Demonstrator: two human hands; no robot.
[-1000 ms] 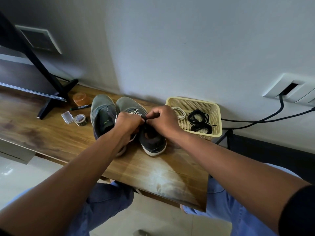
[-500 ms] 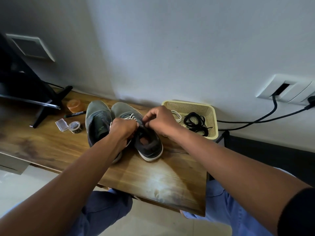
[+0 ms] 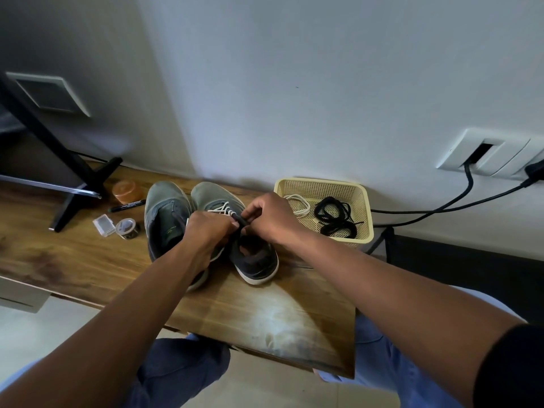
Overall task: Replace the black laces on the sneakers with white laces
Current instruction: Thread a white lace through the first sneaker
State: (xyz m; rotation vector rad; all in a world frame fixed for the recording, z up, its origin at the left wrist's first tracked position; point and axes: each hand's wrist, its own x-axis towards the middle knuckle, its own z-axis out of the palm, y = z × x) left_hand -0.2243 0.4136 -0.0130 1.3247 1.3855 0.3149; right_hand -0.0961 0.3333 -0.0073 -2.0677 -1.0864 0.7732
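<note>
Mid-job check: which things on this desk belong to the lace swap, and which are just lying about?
Part of the job:
right sneaker, white lace partly threaded, both hands at it (left hand, right hand)
left sneaker
basket holding a spare white lace and black laces

Just lying about:
orange tub
marker
tape roll
clear box
monitor stand

A pale wall [image 3: 294, 83] rose behind a wooden table [image 3: 265, 319], shadowed toward the left. A white socket plate [image 3: 494, 154] sat on the wall at right, with black cables [image 3: 441, 204] trailing from it. Pale floor [image 3: 35, 334] showed below the table
</note>
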